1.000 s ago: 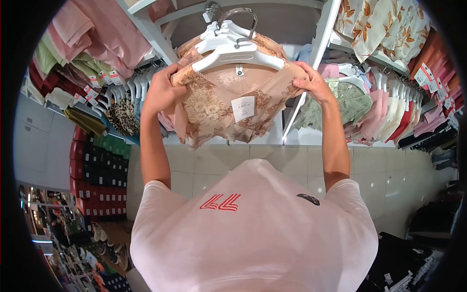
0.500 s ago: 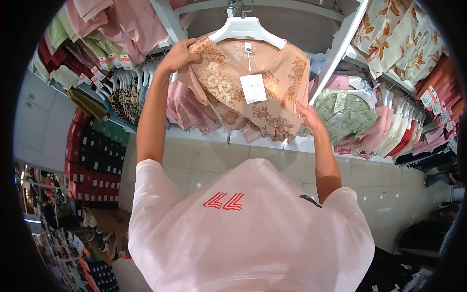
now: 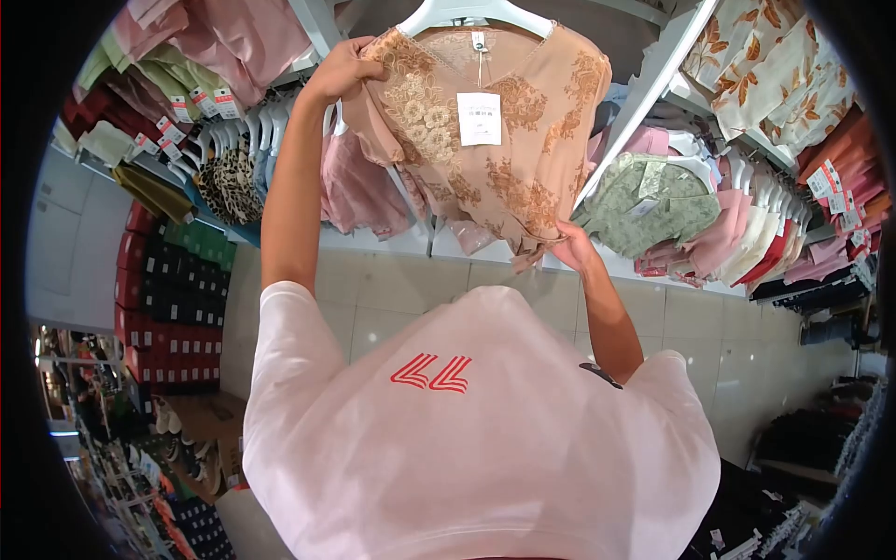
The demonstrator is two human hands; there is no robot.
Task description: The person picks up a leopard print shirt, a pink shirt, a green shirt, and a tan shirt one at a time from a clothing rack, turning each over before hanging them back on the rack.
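- Overall, the lower half of the frame is filled by the person's pale pink T-shirt (image 3: 476,439), on which a red mark is printed at the chest.
- Behind it, a light tiled floor (image 3: 392,299) is seen across the middle of the frame.
- At the upper left, a rack of hung clothes (image 3: 196,112) in pink, green and leopard print is shown, with red and white price tags fixed to them.
- At the upper right, more clothes are hung: a cream floral print (image 3: 765,65) at the top, a green floral blouse (image 3: 653,201) below it, and pink and red pieces beside that.
- At the top centre, a peach lace blouse (image 3: 504,121) is hung on a white hanger (image 3: 467,14); it is spread flat and faces the camera, just above the person's chest.
- A white paper tag (image 3: 479,119) is seen lying on the front of the blouse, hung on a string from the neckline.
- The left hand (image 3: 343,73) is raised at the upper left of the blouse, and the fingers are closed on the blouse's shoulder.
- The right hand (image 3: 571,250) is held at the lower right of the blouse, and the hem is pinched in its fingers.
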